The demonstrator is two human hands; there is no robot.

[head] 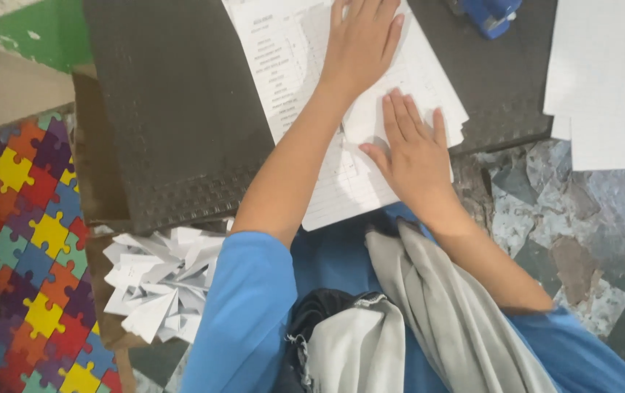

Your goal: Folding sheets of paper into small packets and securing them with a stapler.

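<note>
Left hand [362, 42] flat, spread on our printed sheet [305, 80], far side of black mat [174, 116]; right hand [413, 149] flat, pressing nearer fold. Risk: sheet slides on stack, crooked crease.

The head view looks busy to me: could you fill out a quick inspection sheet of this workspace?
Surface: dark textured rubber mat on a mottled stone floor.
Job's things: white printed paper sheets, stacked, pressed flat on the mat.
Clutter: pile of folded white paper pieces; blue plastic stapler-like tool, partly cut off; more white sheets.
Fingers: left hand and right hand both flat on the sheets, fingers spread, holding nothing.
Cables: nothing seen.
Surroundings: multicoloured jigsaw-pattern foam mat; person's blue sleeves, grey scarf.
</note>
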